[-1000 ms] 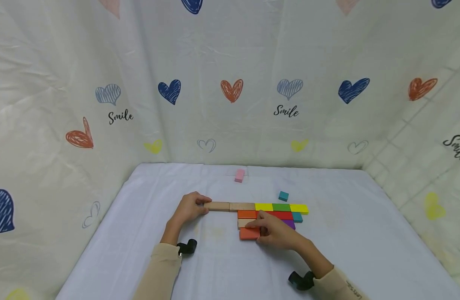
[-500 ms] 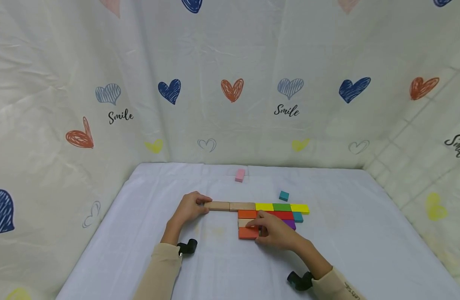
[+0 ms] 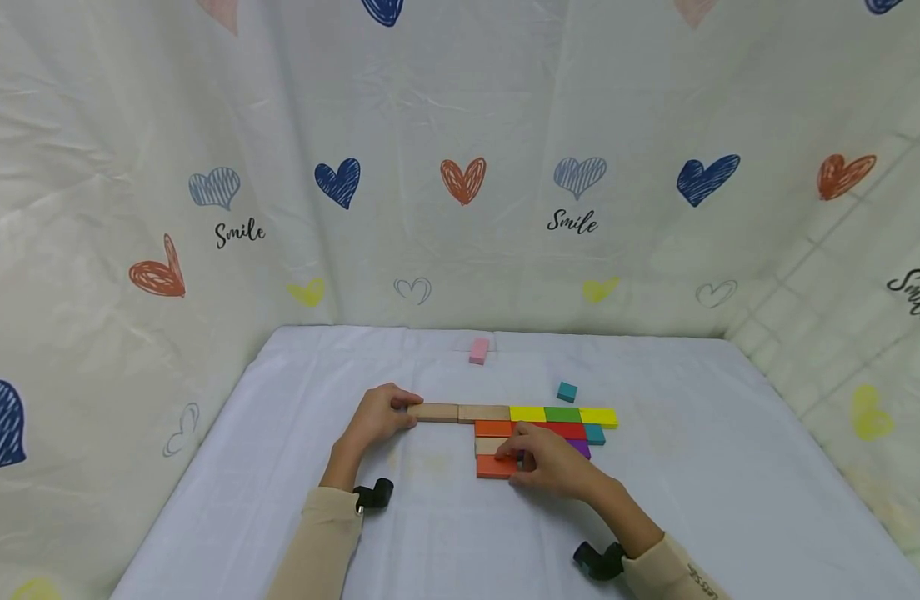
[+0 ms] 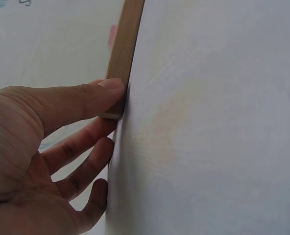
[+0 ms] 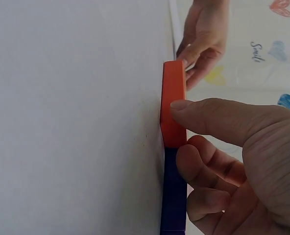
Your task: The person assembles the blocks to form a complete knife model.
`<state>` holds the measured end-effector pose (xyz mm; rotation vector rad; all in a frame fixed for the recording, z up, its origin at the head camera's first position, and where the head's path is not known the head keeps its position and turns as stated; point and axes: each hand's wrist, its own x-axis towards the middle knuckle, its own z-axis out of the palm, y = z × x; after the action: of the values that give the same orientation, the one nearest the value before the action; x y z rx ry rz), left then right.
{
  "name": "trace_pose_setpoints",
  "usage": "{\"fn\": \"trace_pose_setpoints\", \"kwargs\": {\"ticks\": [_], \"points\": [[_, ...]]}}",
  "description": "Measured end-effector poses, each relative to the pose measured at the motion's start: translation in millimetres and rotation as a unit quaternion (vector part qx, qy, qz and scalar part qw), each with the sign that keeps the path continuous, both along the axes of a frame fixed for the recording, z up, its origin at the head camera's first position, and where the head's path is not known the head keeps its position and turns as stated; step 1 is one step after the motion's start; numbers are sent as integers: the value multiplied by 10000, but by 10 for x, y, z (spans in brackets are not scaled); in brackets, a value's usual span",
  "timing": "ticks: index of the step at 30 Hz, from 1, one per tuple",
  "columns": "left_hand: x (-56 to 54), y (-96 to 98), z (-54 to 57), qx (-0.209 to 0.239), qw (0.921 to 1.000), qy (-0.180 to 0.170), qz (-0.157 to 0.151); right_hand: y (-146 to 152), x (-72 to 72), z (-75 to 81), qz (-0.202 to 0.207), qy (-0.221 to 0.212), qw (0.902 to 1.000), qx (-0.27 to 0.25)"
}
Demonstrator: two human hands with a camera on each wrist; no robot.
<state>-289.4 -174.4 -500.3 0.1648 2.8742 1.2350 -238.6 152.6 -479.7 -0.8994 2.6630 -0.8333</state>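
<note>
My left hand [image 3: 376,417] pinches the left end of a plain wooden block [image 3: 433,412]; in the left wrist view its thumb lies along the side of that block [image 4: 121,54]. A second plain block [image 3: 484,413] continues the row, followed by yellow, green and yellow blocks. My right hand [image 3: 553,462] grips an orange block [image 3: 496,467] at the near left corner of the rows. In the right wrist view the thumb presses the side of this orange block [image 5: 174,88], and a dark blue block [image 5: 174,191] stands end to end with it. The hand partly hides the middle blocks.
Behind the rows lie a loose teal block [image 3: 567,392] and a pink block [image 3: 479,351]. Within the rows are red [image 3: 567,431], teal [image 3: 595,434] and purple [image 3: 582,448] blocks. A white cloth [image 3: 430,542] covers the table; a heart-print curtain [image 3: 400,242] stands behind.
The orange block under my right hand has slid slightly left and away, lining up with the rows. My right index finger has shifted a little. My left hand holds its place.
</note>
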Motion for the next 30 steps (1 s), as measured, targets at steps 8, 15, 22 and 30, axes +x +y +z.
{"fn": "trace_pose_setpoints", "kwargs": {"ticks": [8,15,22,30], "points": [[0,3,14,-15,10000,-12,11,-9,-6,-16,-43,19,10000,39],[-3,6,16,-11,10000,-27,13,-4,-12,-19,-37,11,10000,48],[1,5,17,-10,10000,-9,8,61,-76,43,-178,37,9998,-79],[-7,8,4,-52,10000,-2,8,191,-382,268,-406,264,9964,-691]]}}
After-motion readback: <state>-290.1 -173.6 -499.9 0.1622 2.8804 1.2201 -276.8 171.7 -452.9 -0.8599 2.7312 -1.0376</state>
